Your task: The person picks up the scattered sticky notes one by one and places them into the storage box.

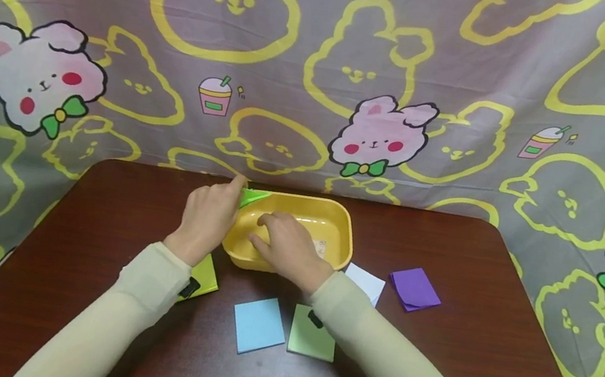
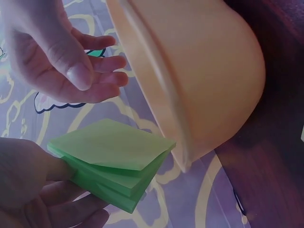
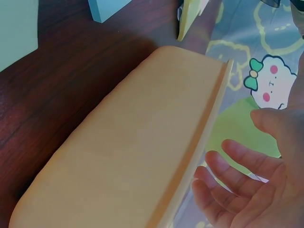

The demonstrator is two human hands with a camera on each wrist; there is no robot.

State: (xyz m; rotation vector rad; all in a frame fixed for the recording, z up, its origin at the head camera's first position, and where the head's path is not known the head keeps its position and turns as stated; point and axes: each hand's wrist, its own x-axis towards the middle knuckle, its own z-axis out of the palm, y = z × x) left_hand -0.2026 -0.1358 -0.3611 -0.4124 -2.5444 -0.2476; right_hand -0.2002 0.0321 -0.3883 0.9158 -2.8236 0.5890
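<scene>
At the left end of a yellow plastic box (image 1: 341, 222), my left hand (image 1: 208, 216) grips a bright green sticky note pad (image 2: 111, 147) by one side. The pad's layers fan slightly apart at the free corner. My right hand (image 1: 287, 243) hovers over the box's opening with its fingers loosely bent. Nothing lies between those fingers in the right wrist view, where the box's outer wall (image 3: 118, 137) fills the middle. A small whitish patch (image 1: 320, 248) shows inside the box beside the right wrist.
On the brown table (image 1: 112, 210), a yellow-green pad (image 1: 206, 279) lies partly under the left wrist. Light blue (image 1: 258, 326) and pale green pads (image 1: 312, 343) sit in front of the box. White (image 1: 367, 284) and purple pads (image 1: 416, 289) lie to the right. A patterned curtain (image 1: 305, 29) hangs behind.
</scene>
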